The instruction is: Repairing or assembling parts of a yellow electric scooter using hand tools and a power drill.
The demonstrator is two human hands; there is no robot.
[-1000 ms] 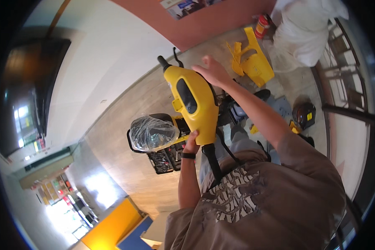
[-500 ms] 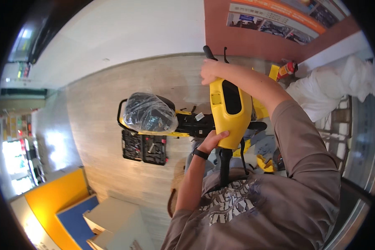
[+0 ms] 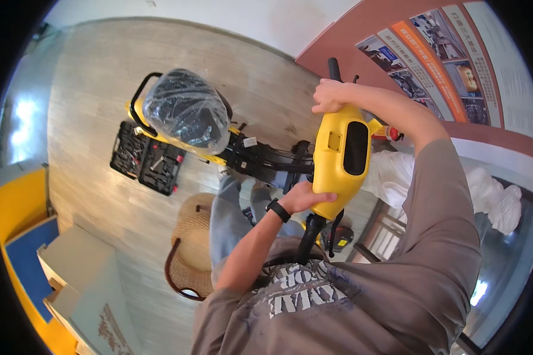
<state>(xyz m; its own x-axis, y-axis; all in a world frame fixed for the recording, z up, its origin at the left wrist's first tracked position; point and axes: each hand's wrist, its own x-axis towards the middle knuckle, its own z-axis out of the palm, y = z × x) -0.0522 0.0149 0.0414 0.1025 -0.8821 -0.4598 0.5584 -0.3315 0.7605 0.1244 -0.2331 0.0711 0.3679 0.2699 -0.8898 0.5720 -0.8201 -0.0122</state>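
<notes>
A yellow scooter handlebar cover [image 3: 331, 151] with a dark oval display sits on the handlebar in front of me. My left hand [image 3: 307, 198] grips its near end, thumb on top and fingers curled underneath, partly hidden. At the far end, my right hand [image 3: 330, 96] is closed over the cover's edge, its fingertips partly hidden. Beyond that hand sticks out one black handlebar grip [image 3: 334, 70]; the other black grip [image 3: 310, 239] points toward my body. To the left stretches the scooter's black frame [image 3: 251, 155], leading to a seat [image 3: 186, 109] wrapped in clear plastic.
An open black tool case [image 3: 148, 158] lies on the floor beside the scooter. Near my legs stands a woven chair [image 3: 192, 251]. White plastic wrapping [image 3: 391, 174] and a red fire extinguisher [image 3: 388, 132] are on the right. A pale cabinet [image 3: 80, 260] stands at lower left.
My view has turned, so the scooter's seat and the tool case appear farther left and higher, and more of the chair shows. Both hands keep their hold on the cover.
</notes>
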